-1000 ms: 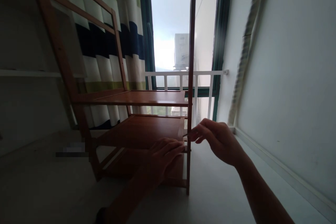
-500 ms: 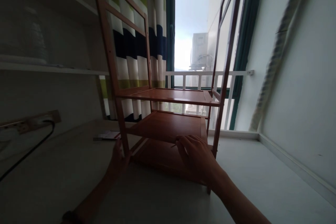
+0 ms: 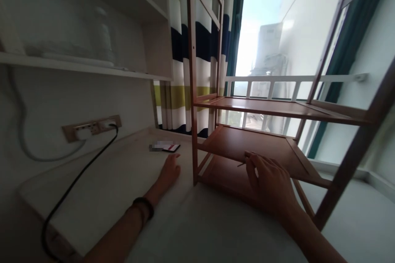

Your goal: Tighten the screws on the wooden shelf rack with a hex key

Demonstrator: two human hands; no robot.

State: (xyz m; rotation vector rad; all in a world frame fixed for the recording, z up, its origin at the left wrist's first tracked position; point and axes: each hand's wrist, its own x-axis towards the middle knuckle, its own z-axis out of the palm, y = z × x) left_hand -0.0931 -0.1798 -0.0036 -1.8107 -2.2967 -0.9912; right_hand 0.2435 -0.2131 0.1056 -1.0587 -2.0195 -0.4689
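A brown wooden shelf rack (image 3: 231, 177) stands on the white tabletop, its panels at several heights between upright posts. My right hand (image 3: 271, 181) is in front of the middle panel (image 3: 247, 141), fingers pinched together. A small thin rod (image 3: 241, 165) sticks out from its fingertips; the rest of it is hidden in the hand. To the left of the rack my left hand (image 3: 169, 169) reaches forward, empty, with fingers apart. Just beyond its fingertips a phone (image 3: 171, 147) with a lit screen lies flat, apart from the hand.
On the left wall, a socket strip (image 3: 92, 128) has plugs in it, and a black cable (image 3: 83, 176) hangs over the table edge. Above is a white wall shelf (image 3: 92, 65) with a clear bottle (image 3: 103, 35). A striped curtain (image 3: 182, 102) and a window railing (image 3: 271, 79) are behind the rack.
The view has swung left, so the rack sits further right. My left hand has left the rack's front left post and moved toward the phone. My right hand keeps its pinch.
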